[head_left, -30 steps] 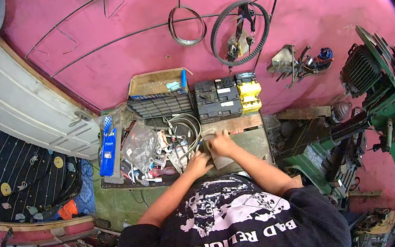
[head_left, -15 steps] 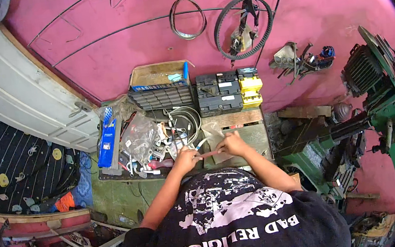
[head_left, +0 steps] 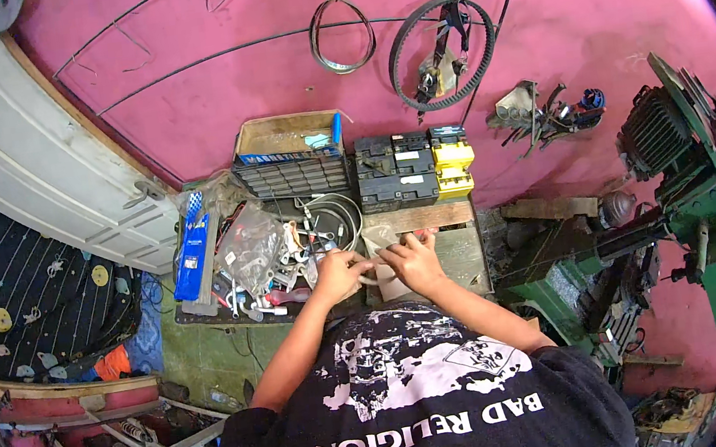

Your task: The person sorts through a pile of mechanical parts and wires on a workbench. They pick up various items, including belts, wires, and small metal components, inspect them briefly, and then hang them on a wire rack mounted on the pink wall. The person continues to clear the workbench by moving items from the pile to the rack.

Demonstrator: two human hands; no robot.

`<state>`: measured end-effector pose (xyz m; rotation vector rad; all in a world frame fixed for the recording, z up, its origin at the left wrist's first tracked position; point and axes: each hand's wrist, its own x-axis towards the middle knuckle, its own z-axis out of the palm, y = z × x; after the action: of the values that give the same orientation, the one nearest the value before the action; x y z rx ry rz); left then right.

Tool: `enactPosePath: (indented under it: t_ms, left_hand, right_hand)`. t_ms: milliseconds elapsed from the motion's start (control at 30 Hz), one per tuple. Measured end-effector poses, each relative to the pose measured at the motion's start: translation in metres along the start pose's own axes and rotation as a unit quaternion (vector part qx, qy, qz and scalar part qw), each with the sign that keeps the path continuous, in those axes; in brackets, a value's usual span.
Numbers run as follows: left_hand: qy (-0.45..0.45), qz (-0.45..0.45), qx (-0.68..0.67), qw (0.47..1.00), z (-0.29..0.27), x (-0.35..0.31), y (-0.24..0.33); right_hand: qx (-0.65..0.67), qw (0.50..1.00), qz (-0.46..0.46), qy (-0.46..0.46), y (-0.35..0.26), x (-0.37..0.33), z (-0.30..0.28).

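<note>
Left hand (head_left: 339, 272): fingers curled closed around the left end of a pale, curved strip-like piece (head_left: 376, 248), held low over the workbench (head_left: 460, 256). Right hand (head_left: 413, 259): fingers closed on the right part of the same pale piece, knuckles up; the two hands sit close together, nearly touching, at the bench's near edge. The piece itself is small and partly hidden by the fingers, so its exact kind cannot be told. Bench, left portion: a heap of clear plastic bags (head_left: 249, 246), loose white fittings and small metal parts (head_left: 283, 264), and a coil of pale tubing (head_left: 341, 212) just beyond the left hand. Left edge of bench: a long blue box (head_left: 191, 248) lying lengthwise. Rear of bench, against the pink wall (head_left: 208, 90): an open cardboard box (head_left: 286, 136) atop a dark ribbed tray (head_left: 292, 178); beside it two black batteries (head_left: 394, 167) and a yellow battery (head_left: 452, 163), touching in a row. Wall, above: a wire loop (head_left: 342, 33) and a black toothed belt (head_left: 442, 52) hanging well apart from the hands. Right of bench: a green machine (head_left: 696, 209) with a dark finned motor at its top. Far left: a white ribbed panel (head_left: 30, 174) leaning, and a dark patterned cloth (head_left: 19, 301) below it.
</note>
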<state>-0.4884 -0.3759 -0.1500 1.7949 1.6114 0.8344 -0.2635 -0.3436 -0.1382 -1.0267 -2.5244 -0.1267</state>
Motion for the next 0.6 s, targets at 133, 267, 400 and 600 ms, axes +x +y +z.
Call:
enactPosePath:
  t_ms: [133, 267, 400, 600]
  left_hand:
    - [-0.047, -0.096, -0.163, 0.981, -0.015, 0.001, 0.012]
    - [-0.066, -0.123, -0.15, 0.979, -0.016, 0.01, 0.002]
    - [-0.044, -0.121, -0.265, 0.955, -0.019, 0.011, -0.015]
    - [0.025, 0.044, -0.263, 0.964, -0.072, 0.06, 0.017]
  right_hand:
    - [-0.026, 0.989, 0.11, 0.094, 0.02, -0.001, -0.003]
    - [-0.026, 0.969, 0.207, 0.134, 0.038, -0.004, 0.002]
    - [-0.025, 0.94, 0.321, 0.113, 0.058, 0.005, -0.002]
    - [0.069, 0.901, 0.336, 0.266, 0.073, 0.076, -0.044]
